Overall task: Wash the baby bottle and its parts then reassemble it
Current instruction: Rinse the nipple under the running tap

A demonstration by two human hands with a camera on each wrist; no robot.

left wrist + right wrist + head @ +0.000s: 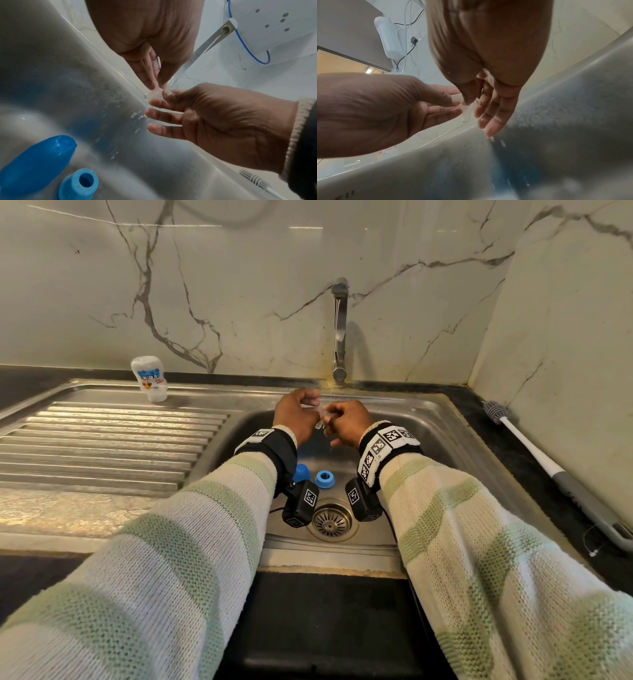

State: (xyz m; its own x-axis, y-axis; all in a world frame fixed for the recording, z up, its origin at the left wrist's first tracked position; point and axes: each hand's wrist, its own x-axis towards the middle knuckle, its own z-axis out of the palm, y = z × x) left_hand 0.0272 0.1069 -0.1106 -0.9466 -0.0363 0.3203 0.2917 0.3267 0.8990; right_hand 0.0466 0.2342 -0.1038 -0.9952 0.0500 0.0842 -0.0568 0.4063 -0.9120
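Note:
Both hands hold a clear silicone nipple (pixel 323 416) under the tap's running water, above the sink basin. My left hand (pixel 308 405) pinches it between thumb and fingertips; in the left wrist view the nipple (pixel 155 93) sits at those tips. My right hand (pixel 334 419) pinches it with thumb and forefinger, its other fingers (pixel 489 121) stretched out. In the right wrist view the nipple (pixel 468 110) shows between the two hands. A blue cap (pixel 302 472) and a blue ring (pixel 325 479) lie on the basin floor. The white bottle (pixel 149 378) stands upside down on the drainboard's far edge.
The chrome tap (pixel 339 330) rises behind the steel sink (pixel 445 433); its drain (pixel 331 520) is near the front. A ribbed drainboard (pixel 102 440) spreads to the left. A bottle brush (pixel 534 446) lies on the dark counter along the right wall.

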